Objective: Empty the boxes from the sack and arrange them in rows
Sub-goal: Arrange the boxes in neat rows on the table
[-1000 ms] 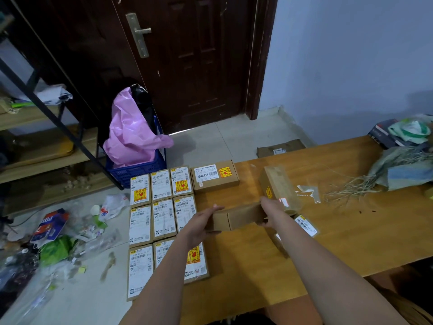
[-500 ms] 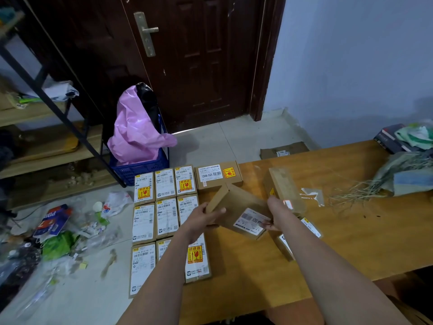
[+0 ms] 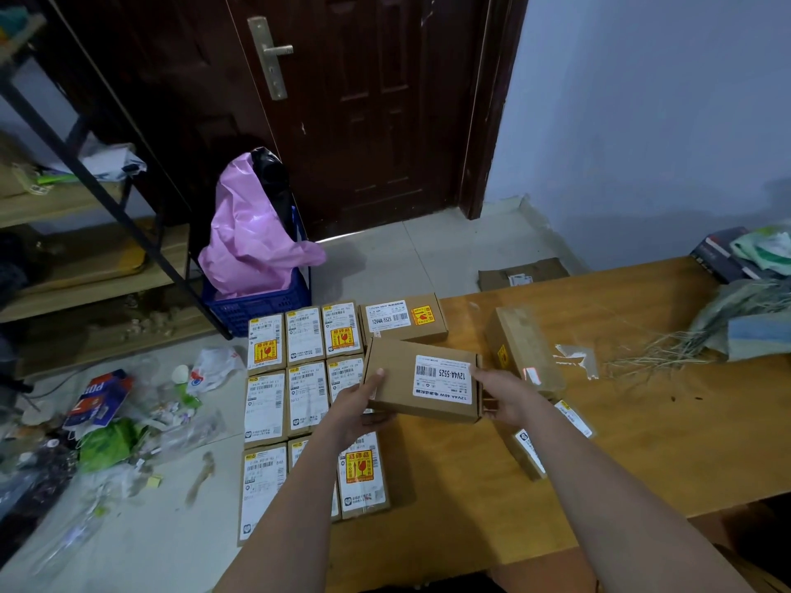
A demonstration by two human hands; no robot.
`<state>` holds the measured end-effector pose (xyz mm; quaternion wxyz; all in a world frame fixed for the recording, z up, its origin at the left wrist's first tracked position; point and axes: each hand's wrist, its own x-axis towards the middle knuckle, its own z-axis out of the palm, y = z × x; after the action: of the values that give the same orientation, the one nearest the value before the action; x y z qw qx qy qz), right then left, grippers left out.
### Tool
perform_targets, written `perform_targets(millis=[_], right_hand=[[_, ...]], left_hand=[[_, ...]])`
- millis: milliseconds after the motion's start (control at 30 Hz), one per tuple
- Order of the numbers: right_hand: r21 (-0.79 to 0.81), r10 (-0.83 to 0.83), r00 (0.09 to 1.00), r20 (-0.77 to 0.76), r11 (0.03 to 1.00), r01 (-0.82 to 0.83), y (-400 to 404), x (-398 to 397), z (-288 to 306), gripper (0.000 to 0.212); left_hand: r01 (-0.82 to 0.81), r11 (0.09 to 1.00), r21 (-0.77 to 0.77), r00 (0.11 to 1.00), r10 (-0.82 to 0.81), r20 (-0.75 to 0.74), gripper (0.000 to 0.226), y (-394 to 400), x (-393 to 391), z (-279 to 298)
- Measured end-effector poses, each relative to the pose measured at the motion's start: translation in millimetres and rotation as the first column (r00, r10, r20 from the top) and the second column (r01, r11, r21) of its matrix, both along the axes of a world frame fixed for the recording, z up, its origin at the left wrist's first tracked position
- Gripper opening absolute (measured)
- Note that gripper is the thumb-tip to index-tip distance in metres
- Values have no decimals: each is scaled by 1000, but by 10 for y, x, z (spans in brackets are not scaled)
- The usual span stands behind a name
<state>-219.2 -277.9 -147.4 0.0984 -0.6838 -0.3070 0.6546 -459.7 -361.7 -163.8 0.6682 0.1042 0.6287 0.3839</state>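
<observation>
Both hands (image 3: 357,404) (image 3: 505,395) grip box (image 3: 398,383) ends; long axis left-right, label up.

We cannot read the small print on the labels of the rows of boxes (image 3: 304,380), and the left forearm (image 3: 295,498) covers part of the nearest row. The held box (image 3: 423,380) hides the left hand (image 3: 357,406) fingers beneath it. 1 box (image 3: 528,453) under the right hand (image 3: 505,395) shows only partly. The sack (image 3: 744,318) is cut off at the right edge.
</observation>
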Motion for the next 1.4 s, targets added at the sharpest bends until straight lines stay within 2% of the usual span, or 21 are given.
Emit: perform_targets(millis=[167,267,400,467,500,633,733,800,867,933,1033,1100,1233,1400], right_hand=[[-33,108,993,50,994,-107,11,-93,-71,33],[-90,197,976,88,978,-189,41,-102,-102,46],[68,302,929,213,944,-322,144,-98,-117,90],[146,364,905,221,905,-400,214,-130,-97,93],[163,380,908,176,899,-407,256,-151,-86,94],[145,350,934,-67,930,-338,398,-256,6,88],[116,339,936,-96,938,-327,453,-281,4,83],[107,298,950,-93,952,-288,467,-264,-38,78],[104,194,974,-119,978,-182,467,-246,-57,71],[101,26,988,-152,995,-11,457,-237,-91,66],[69,-250,945,-209,961,269,444,-204,-180,56],[48,-333,910,-246,934,355,428,-180,-233,58],[53,-369,896,-248,918,393,384,-161,-266,65],[32,-322,932,-165,943,331,370,-157,-254,63]], left_hand=[[14,999,49,998,-11,-61,59,111,-10,-19],[-26,997,78,993,34,-113,70,199,-42,-19],[133,988,76,971,-114,-212,66,283,-59,-25],[190,979,74,958,-169,-230,68,330,-37,-21],[211,974,79,954,-187,-233,70,361,-21,-23],[240,966,99,951,-213,-224,63,480,66,0],[252,964,84,950,-230,-211,50,534,85,0],[246,965,86,953,-225,-202,58,559,74,-26],[249,965,81,951,-228,-209,63,552,42,-58],[284,957,51,938,-267,-222,56,504,-9,-88],[308,951,-16,941,-307,-143,47,397,-79,-141],[294,955,-40,953,-296,-72,48,344,-108,-153],[228,974,3,974,-228,-1,51,317,-83,-153],[104,992,68,984,-93,-153,55,386,-73,-149]])
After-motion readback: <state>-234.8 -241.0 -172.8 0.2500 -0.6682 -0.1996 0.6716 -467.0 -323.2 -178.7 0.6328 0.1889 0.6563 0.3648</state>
